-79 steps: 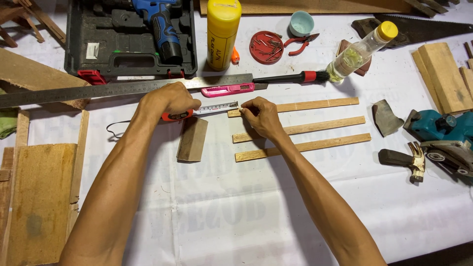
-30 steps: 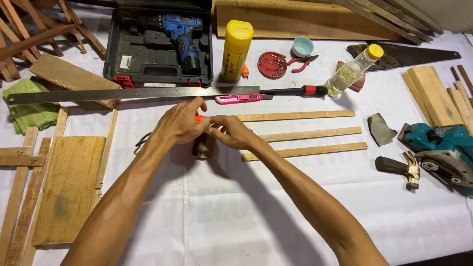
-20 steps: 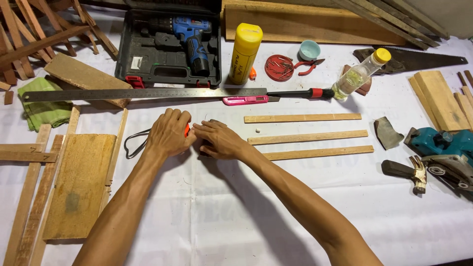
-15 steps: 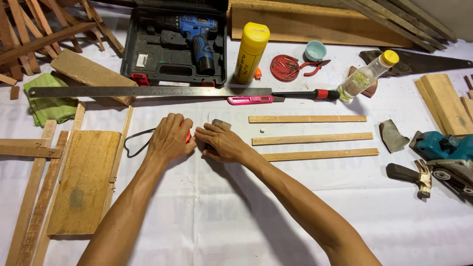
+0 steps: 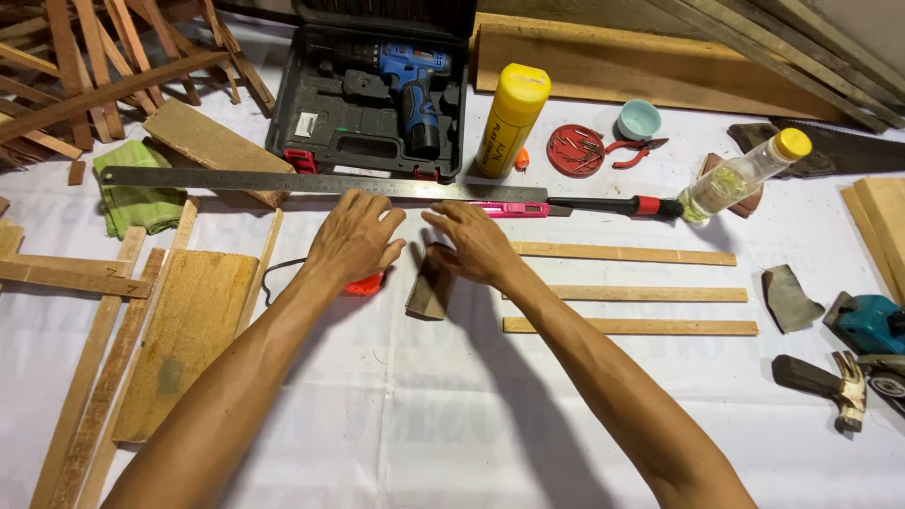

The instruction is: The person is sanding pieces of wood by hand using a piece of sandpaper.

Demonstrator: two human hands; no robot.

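Note:
My left hand [image 5: 356, 238] hovers with fingers spread just below the long steel ruler [image 5: 236, 180], holding nothing. A red tape measure [image 5: 364, 283] lies on the white cloth under its wrist. With fingers apart, my right hand [image 5: 473, 241] is just below the pink utility knife [image 5: 514, 206] and above a small wooden block [image 5: 431, 289]. To its right lie three thin wood strips, one at the top [image 5: 624, 254], one in the middle [image 5: 660, 294] and one at the bottom [image 5: 630, 326].
At the back stand a black case with a blue drill [image 5: 377, 90], a yellow bottle [image 5: 512, 121], a red lid of nails [image 5: 575, 151], pliers [image 5: 633, 149] and a clear bottle [image 5: 740, 175]. A hammer [image 5: 820, 379] and teal planer [image 5: 869, 323] lie right; boards [image 5: 189, 330] left.
Both hands have let go of the red tape measure, which now lies on the cloth, and have moved up towards the ruler and knife with fingers spread. The view has shifted left.

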